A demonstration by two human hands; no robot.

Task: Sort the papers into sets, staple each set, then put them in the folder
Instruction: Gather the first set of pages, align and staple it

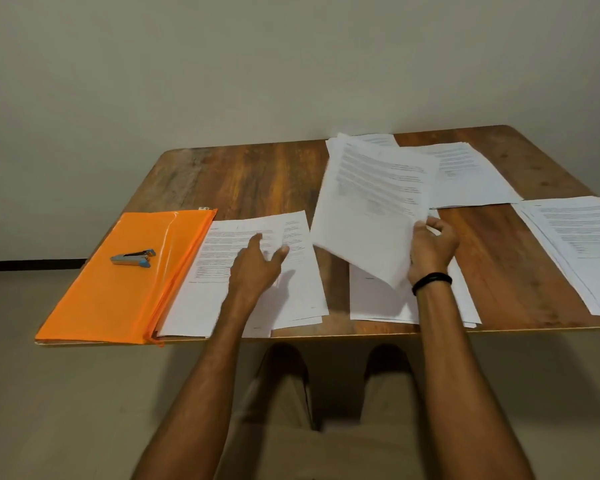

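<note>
An orange zip folder (pixel 94 299) lies at the table's left front, with a grey and blue stapler (pixel 134 258) on top of it. Beside the folder lies a spread pile of printed sheets (pixel 302 292); my left hand (pixel 257 268) rests on it with straight fingers. My right hand (pixel 432 249) grips a lifted sheaf of printed sheets (pixel 371 206) by its lower right edge, tilted up above a flat pile (pixel 378 303) at the front middle. Two more paper piles lie at the back right (pixel 471 178) and far right (pixel 575 244).
The wooden table (pixel 250 178) stands against a plain wall, its front edge close to my knees. Bare wood shows at the back left and between the right-hand piles. The far right pile runs out of view.
</note>
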